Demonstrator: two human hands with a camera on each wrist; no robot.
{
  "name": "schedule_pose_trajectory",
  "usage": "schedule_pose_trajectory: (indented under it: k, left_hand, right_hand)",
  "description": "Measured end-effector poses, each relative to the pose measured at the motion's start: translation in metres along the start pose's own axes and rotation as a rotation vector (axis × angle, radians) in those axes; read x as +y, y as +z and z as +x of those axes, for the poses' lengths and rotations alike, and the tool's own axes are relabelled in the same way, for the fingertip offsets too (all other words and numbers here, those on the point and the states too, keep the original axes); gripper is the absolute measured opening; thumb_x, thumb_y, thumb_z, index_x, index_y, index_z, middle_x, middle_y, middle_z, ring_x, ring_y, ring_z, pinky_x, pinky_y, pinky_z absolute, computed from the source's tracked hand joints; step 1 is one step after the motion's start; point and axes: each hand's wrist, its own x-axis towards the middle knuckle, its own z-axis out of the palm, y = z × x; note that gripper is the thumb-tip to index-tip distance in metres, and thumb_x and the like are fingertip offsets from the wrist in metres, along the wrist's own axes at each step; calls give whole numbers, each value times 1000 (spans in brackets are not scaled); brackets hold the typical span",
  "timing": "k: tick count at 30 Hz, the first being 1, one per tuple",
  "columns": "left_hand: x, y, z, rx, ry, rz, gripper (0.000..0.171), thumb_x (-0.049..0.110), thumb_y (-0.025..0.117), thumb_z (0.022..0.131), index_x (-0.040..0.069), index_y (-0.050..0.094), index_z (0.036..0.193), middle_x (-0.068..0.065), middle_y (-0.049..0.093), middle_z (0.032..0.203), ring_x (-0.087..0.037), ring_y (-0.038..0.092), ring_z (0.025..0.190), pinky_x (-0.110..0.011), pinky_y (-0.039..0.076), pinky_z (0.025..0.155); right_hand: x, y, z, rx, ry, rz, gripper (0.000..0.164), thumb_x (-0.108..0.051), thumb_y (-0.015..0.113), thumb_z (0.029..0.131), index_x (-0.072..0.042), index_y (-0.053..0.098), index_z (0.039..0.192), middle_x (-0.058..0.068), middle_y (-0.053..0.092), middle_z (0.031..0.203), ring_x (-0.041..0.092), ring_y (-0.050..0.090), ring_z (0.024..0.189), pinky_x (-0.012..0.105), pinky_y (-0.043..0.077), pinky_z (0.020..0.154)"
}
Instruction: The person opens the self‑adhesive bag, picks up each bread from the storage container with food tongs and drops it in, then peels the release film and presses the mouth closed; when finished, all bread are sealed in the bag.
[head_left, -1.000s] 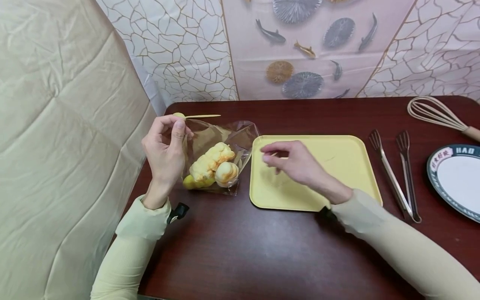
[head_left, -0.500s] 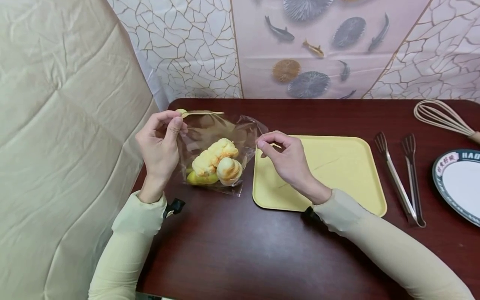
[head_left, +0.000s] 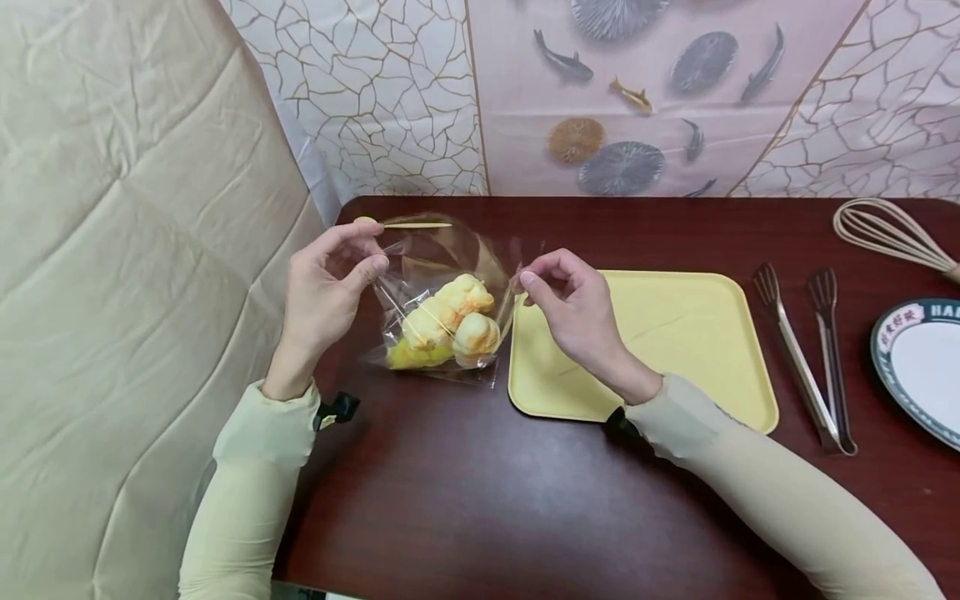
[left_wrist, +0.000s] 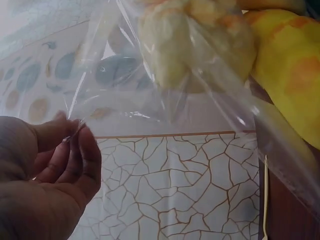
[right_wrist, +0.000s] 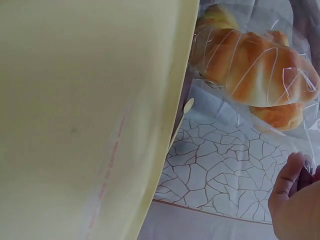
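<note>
A clear plastic bag point(head_left: 420, 271) with several bread pieces stands over the table, left of the yellow tray. Inside are a lumpy pale-yellow bread point(head_left: 442, 312), a round bun point(head_left: 476, 335) and a bright yellow piece point(head_left: 420, 354); the right wrist view shows a browned roll point(right_wrist: 260, 67) with white lines. My left hand point(head_left: 322, 292) pinches the bag's film at its upper left, thumb against fingers point(left_wrist: 87, 155). At the upper right edge, my right hand point(head_left: 577, 317) pinches the film, also seen by the hand point(right_wrist: 297, 200) in the right wrist view.
The yellow tray point(head_left: 690, 350) lies under and beyond my right wrist. Tongs point(head_left: 806, 367), a whisk point(head_left: 892, 237) and a rimmed plate point(head_left: 930, 358) sit to the right. Behind the left fingers lies a thin yellow spoon point(head_left: 416, 225). A padded wall point(head_left: 150, 292) borders the left.
My right hand has come left from above the tray and taken hold of the bag's edge. My left hand has shifted its thumb and fingers on the film, and the bag has moved slightly right.
</note>
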Motion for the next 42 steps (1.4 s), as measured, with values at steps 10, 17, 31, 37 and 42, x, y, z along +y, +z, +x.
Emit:
schedule_pose_trajectory:
  k: [10,17,31,37,42]
  left_hand:
    - [-10,2,1,100,45,-135,18,-17,68,95,-13,68,112,19,75,82,1,70,71,-16,57,70]
    - [-9,4,4,65,202,-157,11,-13,61,101,-16,52,95,15,71,90,-4,69,81,-20,56,78]
    - [-12,1,-5,-10,100,-253,29,-24,72,84,-1,65,100,9,75,95,-7,71,85,-18,56,73]
    - [-11,1,-4,-5,76,-295,61,-29,70,84,23,58,114,11,78,92,-4,74,85,-18,58,77]
    - [-10,-1,-5,-39,76,-298,66,-31,71,81,23,61,118,9,78,95,-6,75,84,-19,60,78]
  right_hand:
    - [-7,1,-3,38,5,-55,12,1,72,99,8,75,108,1,81,91,5,74,80,20,60,75]
    - [-13,-3,-2,54,-2,21,6,6,66,102,1,67,98,-14,77,86,7,69,73,21,60,75]
    - [-14,-3,-2,38,-22,-87,14,1,69,102,7,77,111,-20,73,90,5,68,73,19,58,72]
    - [-12,-7,-1,33,-1,-86,14,-2,66,104,8,75,103,-12,73,81,4,67,68,19,57,69]
    - [-12,-9,1,22,21,-89,15,-3,64,105,9,74,104,-12,72,80,4,67,68,19,58,70]
